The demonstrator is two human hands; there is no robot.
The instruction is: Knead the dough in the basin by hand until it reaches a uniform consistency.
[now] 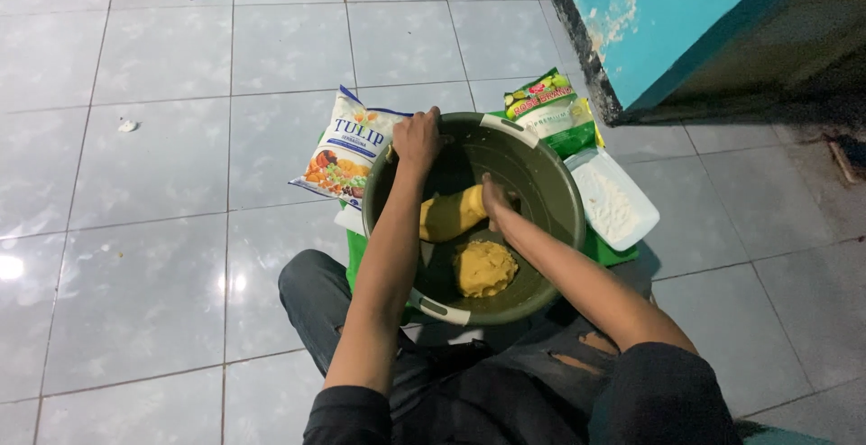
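Fingers of the left hand (416, 136) curl over the rim of the dark green plastic basin (541, 152); right hand (494, 200) fingers press together against a soft, sticky-looking yellow dough lump (451, 214) inside, best scooped from beneath. A second dough ball (484, 267), white flour tray (614, 201) and two packets (347, 146) crowd the tiled floor (162, 229).

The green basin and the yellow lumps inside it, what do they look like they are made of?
The green basin looks like moulded plastic: smooth, matt olive walls with pale inset handles at the rim. The left hand grips that rim. The yellow lumps look like soft dough: the one under the right hand is a smooth log, the other is rough and crumbly on top. Its ingredients cannot be told.
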